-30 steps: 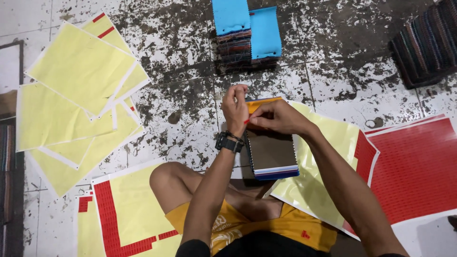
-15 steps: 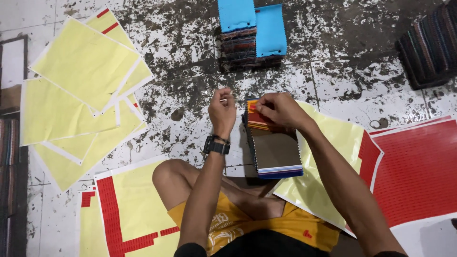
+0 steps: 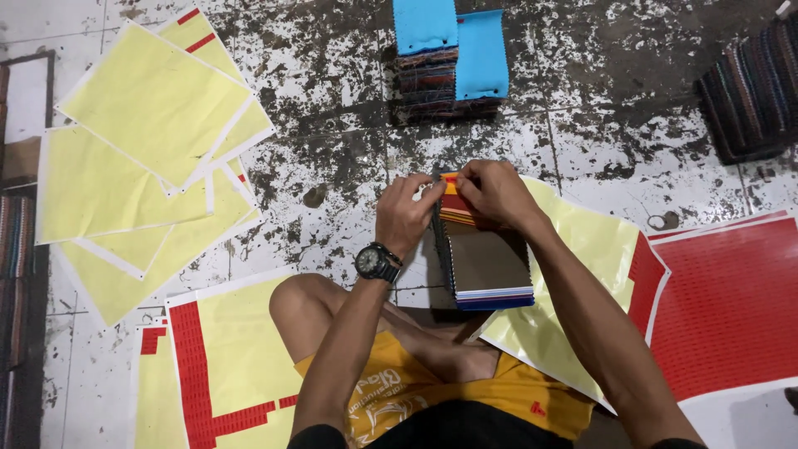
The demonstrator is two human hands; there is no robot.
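swatch book (image 3: 489, 264) lengthwise away, both hands (image 3: 497, 193) at far end

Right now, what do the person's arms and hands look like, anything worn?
Both arms are bare to the frame's lower edge, with no sleeves in view. The left hand has a black wristwatch with a round dark dial at the wrist. The right hand shows no glove, ring or band. No gloves on either.
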